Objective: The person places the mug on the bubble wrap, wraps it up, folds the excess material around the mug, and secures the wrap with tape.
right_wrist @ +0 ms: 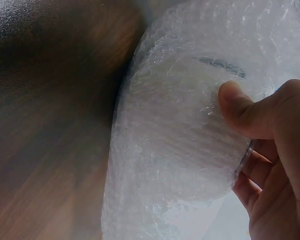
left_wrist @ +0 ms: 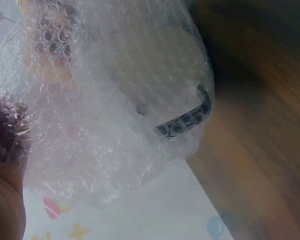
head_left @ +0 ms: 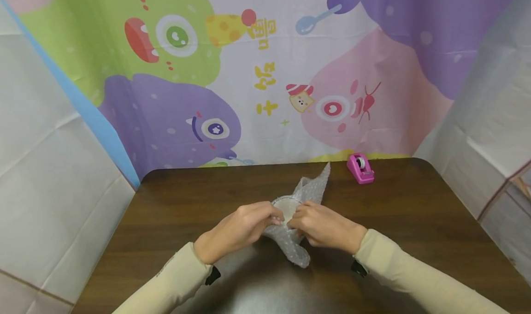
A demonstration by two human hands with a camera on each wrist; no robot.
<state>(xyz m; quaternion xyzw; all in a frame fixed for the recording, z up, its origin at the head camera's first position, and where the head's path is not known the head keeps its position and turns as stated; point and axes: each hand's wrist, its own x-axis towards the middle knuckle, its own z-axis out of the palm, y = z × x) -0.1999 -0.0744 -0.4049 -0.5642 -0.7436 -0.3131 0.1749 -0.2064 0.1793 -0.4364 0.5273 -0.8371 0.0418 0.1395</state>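
A round whitish vessel with a dark rim line, like a cup or bowl point(head_left: 286, 206), stands on the table, surrounded by bubble wrap point(head_left: 293, 248). One pointed end of the wrap rises behind it, and a folded flap hangs toward the front. My left hand point(head_left: 240, 226) pinches the wrap at the vessel's left rim; in the left wrist view its fingers are partly hidden behind the bubble wrap point(left_wrist: 110, 120). At the right rim my right hand point(head_left: 327, 225) grips wrap and rim, its thumb point(right_wrist: 239, 110) pressing outside and its fingers behind the edge.
A pink tape dispenser point(head_left: 361, 168) with a roll in it sits at the back right of the dark wooden table point(head_left: 186, 203). Behind the table hangs a cartoon-printed cloth point(head_left: 265, 139). Pale panels point(head_left: 45, 166) flank both sides.
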